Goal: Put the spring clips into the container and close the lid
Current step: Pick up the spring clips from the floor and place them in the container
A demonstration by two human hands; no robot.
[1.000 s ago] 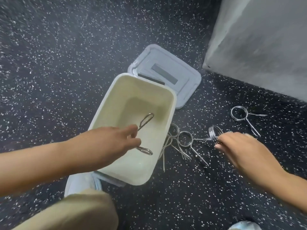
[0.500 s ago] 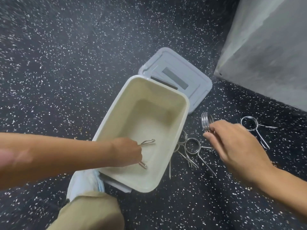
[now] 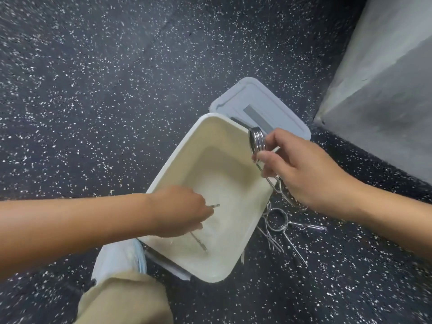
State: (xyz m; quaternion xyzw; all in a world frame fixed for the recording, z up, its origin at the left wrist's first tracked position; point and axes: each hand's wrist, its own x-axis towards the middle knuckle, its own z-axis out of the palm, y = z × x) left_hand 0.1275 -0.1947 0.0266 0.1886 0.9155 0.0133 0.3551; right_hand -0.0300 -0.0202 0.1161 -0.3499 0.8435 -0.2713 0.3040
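Note:
A cream rectangular container (image 3: 177, 157) stands open on the speckled floor. Its pale blue lid (image 3: 282, 106) lies flat just behind it. My left hand (image 3: 180, 211) is low inside the container, closed on a spring clip (image 3: 198, 242) whose wire handles stick out past my fingers. My right hand (image 3: 301, 174) holds a second spring clip (image 3: 257, 139) by its handles, coil up, over the container's right rim. Loose spring clips (image 3: 278, 220) lie on the floor against the container's right side.
A grey block or wall base (image 3: 383, 90) rises at the right. My knee in tan trousers (image 3: 124, 298) and a pale shoe (image 3: 117, 258) sit at the container's near left corner. Dark speckled floor (image 3: 93, 90) surrounds everything.
My right hand lifted its clip from the floor up and left to the container's right rim. My left hand sank deeper into the container with its clip.

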